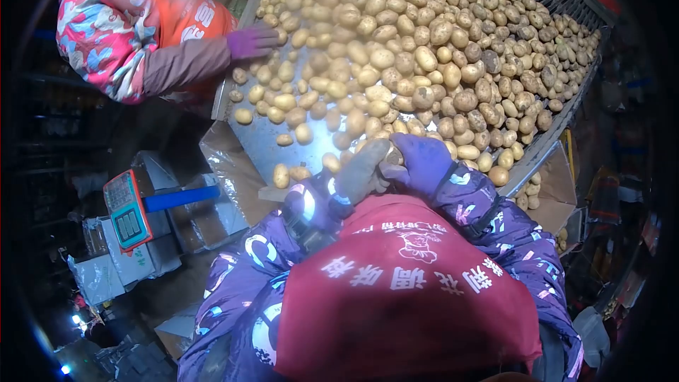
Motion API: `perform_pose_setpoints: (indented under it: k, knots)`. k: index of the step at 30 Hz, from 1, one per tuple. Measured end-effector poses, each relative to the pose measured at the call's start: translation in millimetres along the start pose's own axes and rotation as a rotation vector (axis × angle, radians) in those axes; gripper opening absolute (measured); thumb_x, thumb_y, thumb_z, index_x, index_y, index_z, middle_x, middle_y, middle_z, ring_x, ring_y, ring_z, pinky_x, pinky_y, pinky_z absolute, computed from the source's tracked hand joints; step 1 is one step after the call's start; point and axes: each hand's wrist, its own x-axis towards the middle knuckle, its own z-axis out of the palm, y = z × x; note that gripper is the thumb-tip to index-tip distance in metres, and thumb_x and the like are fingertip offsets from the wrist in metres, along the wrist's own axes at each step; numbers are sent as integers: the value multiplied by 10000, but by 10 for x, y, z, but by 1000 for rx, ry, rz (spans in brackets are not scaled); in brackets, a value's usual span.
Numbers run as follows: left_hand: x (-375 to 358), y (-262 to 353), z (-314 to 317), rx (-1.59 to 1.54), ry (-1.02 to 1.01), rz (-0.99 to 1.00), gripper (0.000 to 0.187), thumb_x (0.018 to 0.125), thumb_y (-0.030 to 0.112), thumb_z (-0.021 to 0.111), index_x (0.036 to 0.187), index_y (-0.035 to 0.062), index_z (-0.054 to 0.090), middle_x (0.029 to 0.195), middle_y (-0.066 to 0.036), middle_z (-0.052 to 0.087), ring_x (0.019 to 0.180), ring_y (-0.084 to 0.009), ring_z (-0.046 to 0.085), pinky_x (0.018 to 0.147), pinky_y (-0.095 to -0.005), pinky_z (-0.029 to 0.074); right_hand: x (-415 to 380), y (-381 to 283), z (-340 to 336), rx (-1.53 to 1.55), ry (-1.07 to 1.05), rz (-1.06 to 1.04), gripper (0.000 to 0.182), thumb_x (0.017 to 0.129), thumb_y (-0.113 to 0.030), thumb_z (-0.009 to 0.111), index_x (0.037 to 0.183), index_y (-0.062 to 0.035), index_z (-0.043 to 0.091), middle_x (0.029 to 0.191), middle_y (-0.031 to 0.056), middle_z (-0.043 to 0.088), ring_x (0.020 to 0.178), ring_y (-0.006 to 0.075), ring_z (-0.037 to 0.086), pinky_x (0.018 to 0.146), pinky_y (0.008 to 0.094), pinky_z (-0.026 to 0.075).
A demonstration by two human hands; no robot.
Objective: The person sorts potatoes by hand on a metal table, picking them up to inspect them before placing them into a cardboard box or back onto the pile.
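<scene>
My left hand (362, 170), in a grey work glove, is closed close in front of my red apron (396, 297). Beside it, my right hand (426, 161) wears a purple glove and is closed too. Between the two hands a potato (393, 156) shows in part; the fingers cover most of it. Just beyond them spreads a large heap of potatoes (424, 59) on a metal sorting table (265, 145). A few loose potatoes (281, 175) lie near my left sleeve.
Across the table's left side, a co-worker's purple-gloved hand (253, 42) touches the potatoes. A scale display (127, 209) on a blue post stands at left, near cardboard boxes (127, 258). An open carton (548, 191) holding potatoes sits below the table's right edge.
</scene>
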Motion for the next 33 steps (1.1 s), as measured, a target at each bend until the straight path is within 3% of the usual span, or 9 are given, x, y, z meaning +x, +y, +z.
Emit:
perform_pose_setpoints:
  k: [2, 4, 8, 13, 16, 21, 25, 29, 33]
  knots:
    - [68, -64, -130, 28, -60, 22, 267, 1035, 288, 477, 1151, 56, 538, 859, -47, 605, 635, -111, 559, 514, -230, 438, -5, 45, 26, -46, 17, 14, 377, 869, -431, 586, 977, -79, 669, 937, 152, 684, 890, 336, 659, 793, 433, 506]
    - [259, -206, -520, 168, -201, 75, 298, 1023, 312, 503, 1182, 61, 528, 879, -47, 599, 655, -111, 573, 525, -230, 446, -8, 170, 133, -152, 44, 31, 542, 872, -461, 624, 1198, -32, 560, 972, 197, 648, 896, 375, 643, 794, 457, 497]
    - [85, -108, -245, 583, -6, 127, 433, 978, 352, 574, 1294, 65, 501, 901, -49, 593, 715, -116, 588, 581, -239, 471, 133, 269, 41, -258, -30, 64, 492, 861, -374, 657, 1205, -36, 560, 945, 189, 626, 921, 386, 633, 807, 447, 501]
    - [120, -30, -281, 1070, 20, 277, 576, 949, 343, 609, 1413, 52, 429, 1199, -157, 598, 1048, -264, 612, 872, -359, 503, 397, 885, -76, -447, 650, 51, 498, 844, -335, 684, 1233, -51, 554, 1122, 218, 572, 1054, 406, 594, 860, 442, 507]
    - [234, -120, -472, 1213, -111, 449, 597, 952, 335, 599, 1439, 53, 403, 1394, -207, 509, 1233, -349, 540, 1031, -419, 443, 503, 1267, -238, -336, 357, 276, 567, 817, -330, 713, 1272, -51, 520, 1204, 202, 539, 1080, 358, 591, 891, 420, 508]
    - [207, 49, -432, 449, 125, 30, 529, 959, 303, 575, 1412, 65, 439, 1252, -178, 589, 1045, -282, 637, 874, -395, 525, 325, 744, 41, 538, 165, 395, 549, 778, -215, 767, 1236, -22, 534, 1164, 135, 587, 1080, 226, 584, 896, 366, 517]
    - [48, 24, -344, 725, 150, 117, 480, 981, 350, 518, 1368, 70, 476, 1049, -139, 647, 887, -207, 654, 711, -359, 526, 200, 321, 242, 129, 148, 6, 457, 786, -174, 764, 1172, -19, 574, 1039, 137, 606, 1001, 308, 603, 825, 413, 518]
    - [21, 120, -191, 263, 228, -135, 438, 1009, 405, 446, 1201, 37, 584, 860, -84, 638, 685, -160, 581, 603, -322, 468, 176, 13, 55, 108, 83, 148, 371, 777, -131, 743, 1103, -24, 602, 988, 158, 586, 913, 396, 577, 771, 444, 502]
    - [-83, 109, 2, 414, 348, -1, 432, 1009, 426, 459, 1121, 39, 613, 816, -71, 627, 606, -150, 533, 551, -289, 441, 291, 278, 196, -98, 28, 18, 486, 692, -90, 753, 1136, -21, 567, 960, 170, 573, 888, 358, 577, 762, 422, 496]
